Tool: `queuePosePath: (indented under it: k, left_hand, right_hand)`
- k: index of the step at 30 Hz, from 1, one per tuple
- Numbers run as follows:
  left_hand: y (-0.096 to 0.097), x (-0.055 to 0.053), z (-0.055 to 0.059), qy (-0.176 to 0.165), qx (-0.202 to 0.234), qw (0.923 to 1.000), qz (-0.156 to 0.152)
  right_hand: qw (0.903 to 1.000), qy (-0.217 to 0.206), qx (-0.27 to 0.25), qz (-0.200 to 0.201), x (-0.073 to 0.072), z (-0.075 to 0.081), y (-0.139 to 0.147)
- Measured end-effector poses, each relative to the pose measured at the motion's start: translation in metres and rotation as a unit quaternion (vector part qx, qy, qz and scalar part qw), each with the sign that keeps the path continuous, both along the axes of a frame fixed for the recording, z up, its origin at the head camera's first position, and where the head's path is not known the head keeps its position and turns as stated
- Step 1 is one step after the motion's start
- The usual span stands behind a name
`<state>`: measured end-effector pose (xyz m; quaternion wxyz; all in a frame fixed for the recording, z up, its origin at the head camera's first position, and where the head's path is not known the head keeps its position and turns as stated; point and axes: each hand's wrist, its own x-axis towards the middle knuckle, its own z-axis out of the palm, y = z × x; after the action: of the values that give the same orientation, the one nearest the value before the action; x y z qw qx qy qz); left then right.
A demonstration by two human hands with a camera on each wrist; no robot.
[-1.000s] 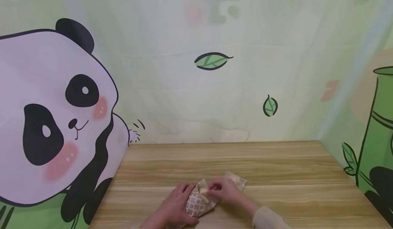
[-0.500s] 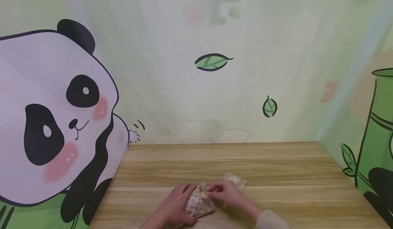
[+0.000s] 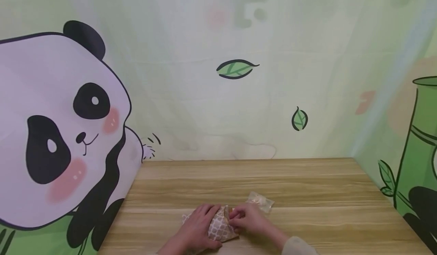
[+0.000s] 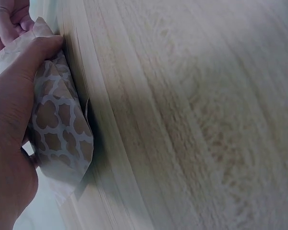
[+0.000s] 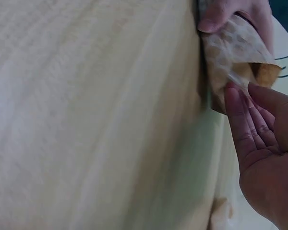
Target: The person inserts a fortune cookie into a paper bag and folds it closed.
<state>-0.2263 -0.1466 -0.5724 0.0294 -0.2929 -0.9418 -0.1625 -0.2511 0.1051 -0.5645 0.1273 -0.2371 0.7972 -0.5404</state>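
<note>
A small paper bag (image 3: pixel 220 226) with a brown and white lattice pattern lies on the wooden table. My left hand (image 3: pixel 199 224) grips its body, fingers over the far side and thumb at the near side. The right wrist view shows the bag's open mouth (image 5: pixel 266 74) with a plain brown inside. There my right hand (image 3: pixel 250 221) pinches the rim between thumb and fingertips; whether something else is between them is hidden. Behind the right hand lies a clear packet (image 3: pixel 261 201) with pale contents.
The wood-grain table (image 3: pixel 307 194) reaches back to a cloth backdrop (image 3: pixel 191 107) printed with a panda and leaves. A pale scrap (image 3: pixel 184 218) shows left of my left hand, partly covered by it.
My right fingers have shifted slightly left and down at the bag's mouth. The translucent corner that stuck up there has lowered. My left hand has hardly moved.
</note>
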Motion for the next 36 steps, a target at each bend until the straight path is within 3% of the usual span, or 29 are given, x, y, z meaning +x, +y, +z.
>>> queuePosePath:
  k: [4,7,14,22,24,31,36]
  left_hand:
    - [-0.001,-0.001,0.0,-0.003,0.002,1.0,0.0]
    - [-0.001,-0.002,0.0,-0.005,0.002,1.0,-0.001]
    - [-0.002,-0.003,0.0,-0.006,-0.002,1.0,0.001]
    - [0.0,-0.001,0.001,0.003,0.003,1.0,-0.006]
    - [0.0,-0.001,0.001,0.004,0.004,1.0,-0.005]
    - [0.0,-0.002,0.0,0.006,0.006,1.0,-0.003]
    - [-0.001,-0.003,-0.003,0.0,0.0,1.0,-0.005]
  right_hand:
    - [0.9991,0.032,0.027,-0.007,-0.001,0.007,0.005]
    - [0.9992,0.032,0.023,-0.001,-0.001,0.012,0.007]
    - [0.9993,0.012,-0.002,0.037,0.005,0.02,0.005]
    - [0.9995,-0.017,-0.002,0.028,0.006,0.013,0.005]
    - [0.9996,-0.006,-0.004,0.029,0.004,0.013,0.008]
    - [0.9974,-0.058,-0.037,0.02,-0.007,0.027,0.039]
    - [0.9985,0.033,0.044,-0.003,-0.022,0.036,0.068]
